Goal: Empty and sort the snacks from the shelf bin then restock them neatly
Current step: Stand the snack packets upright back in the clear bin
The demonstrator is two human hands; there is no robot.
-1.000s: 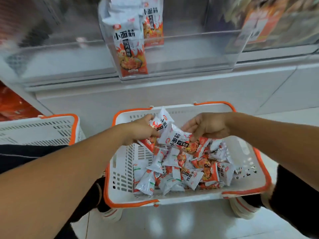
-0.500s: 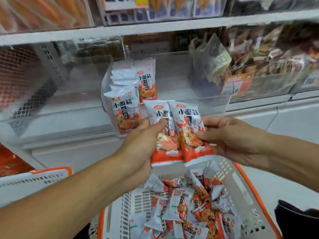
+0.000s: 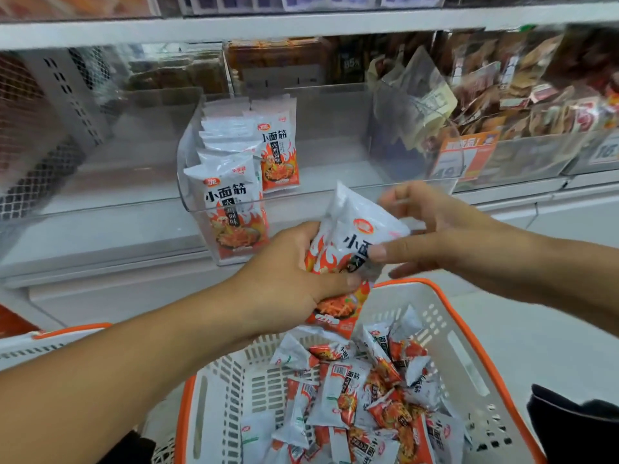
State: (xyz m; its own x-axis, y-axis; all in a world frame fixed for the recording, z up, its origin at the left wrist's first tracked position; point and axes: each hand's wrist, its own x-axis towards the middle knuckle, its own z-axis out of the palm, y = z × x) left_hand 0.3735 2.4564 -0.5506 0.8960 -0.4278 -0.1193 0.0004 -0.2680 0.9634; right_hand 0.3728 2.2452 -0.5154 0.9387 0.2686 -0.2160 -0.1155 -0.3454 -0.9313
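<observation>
My left hand [image 3: 294, 279] grips white-and-orange snack packets [image 3: 348, 242] stacked together, held above the basket. My right hand [image 3: 445, 232] touches the top packet with its thumb on the front and fingers spread behind it. Below, a white basket with an orange rim [image 3: 469, 329] holds several loose packets [image 3: 355, 390] of the same snack. On the shelf, a clear bin [image 3: 335, 202] has a neat row of upright packets [image 3: 234, 202] at its left side.
A second white basket [image 3: 40, 343] stands at the lower left. Clear bins [image 3: 522, 155] with other brown snacks and orange price tags sit to the right on the shelf. The clear bin at the left [image 3: 100, 182] has no packets showing. A dark knee [image 3: 576, 426] is at lower right.
Both hands lifted two packets out of the basket and up toward the shelf bin. The packets were side by side, now they overlap in my left hand while my right hand loosens.
</observation>
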